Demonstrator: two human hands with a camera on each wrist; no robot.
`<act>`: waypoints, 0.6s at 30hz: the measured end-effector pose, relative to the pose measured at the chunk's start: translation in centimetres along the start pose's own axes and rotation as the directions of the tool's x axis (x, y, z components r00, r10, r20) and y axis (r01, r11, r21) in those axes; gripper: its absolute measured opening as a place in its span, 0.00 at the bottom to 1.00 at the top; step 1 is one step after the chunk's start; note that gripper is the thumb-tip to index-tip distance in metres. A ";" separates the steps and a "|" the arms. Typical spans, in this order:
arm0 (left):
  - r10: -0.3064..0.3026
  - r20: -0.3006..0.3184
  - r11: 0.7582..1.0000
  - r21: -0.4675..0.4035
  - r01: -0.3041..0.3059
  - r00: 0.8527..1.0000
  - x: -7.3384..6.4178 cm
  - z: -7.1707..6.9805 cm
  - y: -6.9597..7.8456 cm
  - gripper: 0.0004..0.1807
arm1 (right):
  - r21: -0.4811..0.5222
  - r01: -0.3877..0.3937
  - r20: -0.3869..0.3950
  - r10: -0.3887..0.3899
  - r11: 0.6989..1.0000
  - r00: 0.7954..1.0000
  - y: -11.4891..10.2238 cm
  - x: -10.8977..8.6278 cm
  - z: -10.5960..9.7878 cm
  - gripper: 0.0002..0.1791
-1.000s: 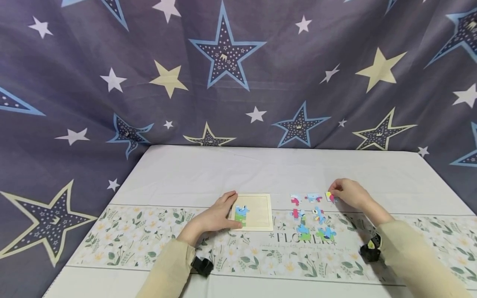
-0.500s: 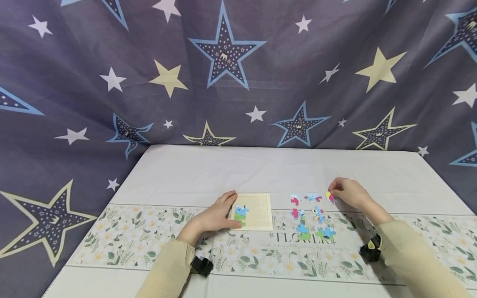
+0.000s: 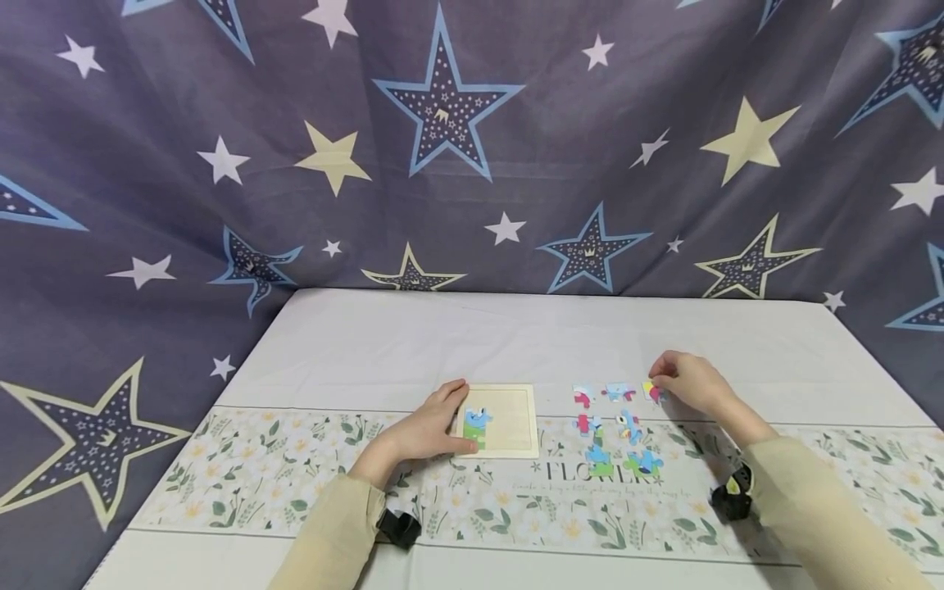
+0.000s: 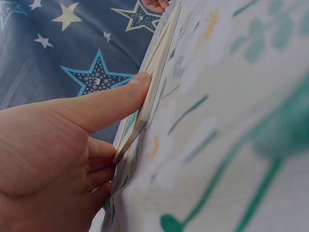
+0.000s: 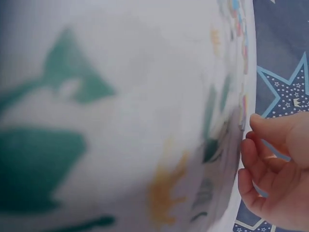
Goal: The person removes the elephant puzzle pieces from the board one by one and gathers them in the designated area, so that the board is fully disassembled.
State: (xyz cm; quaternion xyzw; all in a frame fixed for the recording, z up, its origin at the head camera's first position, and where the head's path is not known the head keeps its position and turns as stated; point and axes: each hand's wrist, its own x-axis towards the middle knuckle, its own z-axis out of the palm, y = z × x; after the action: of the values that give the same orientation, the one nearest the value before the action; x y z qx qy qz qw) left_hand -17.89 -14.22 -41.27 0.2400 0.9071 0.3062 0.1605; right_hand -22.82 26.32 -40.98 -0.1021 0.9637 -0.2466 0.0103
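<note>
My left hand grips the left side of a shallow wooden puzzle tray. Its thumb presses on the front rim, and the other fingers hold the tray's side in the left wrist view. A blue and green puzzle section lies inside, against the tray's left border. To the right, my right hand pinches the edge of a yellow and pink puzzle piece lying on the cloth. In the right wrist view the thumb and index finger meet low beside that piece; the other fingers are curled.
Several loose puzzle pieces lie in rows between tray and right hand, among them a pink and light-blue one, a blue and pink one and a blue and green one. A flowered band crosses the white tablecloth. A star-patterned curtain hangs behind.
</note>
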 end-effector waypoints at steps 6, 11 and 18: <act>-0.002 -0.001 1.000 -0.001 0.002 1.000 0.1 0.1 -0.1 0.50 | 0.002 0.016 -0.016 -0.016 1.000 1.000 -1.0 0.1 -0.5 0.04; 0.004 -0.003 1.000 0.000 -0.004 1.000 0.2 0.2 -0.2 0.51 | 0.052 0.031 0.020 -0.032 0.998 0.999 -2.8 0.3 -0.3 0.06; -0.001 0.000 1.000 0.003 0.001 1.000 0.1 0.2 -0.2 0.51 | 0.082 0.072 0.021 -0.074 0.994 0.997 -5.9 1.1 0.9 0.06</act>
State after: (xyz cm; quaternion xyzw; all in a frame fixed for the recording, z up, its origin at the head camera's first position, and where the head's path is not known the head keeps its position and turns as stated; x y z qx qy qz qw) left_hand -17.99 -14.19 -41.52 0.2395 0.9077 0.3049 0.1603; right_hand -22.70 20.64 -38.90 -0.1398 0.9482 -0.2846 0.0170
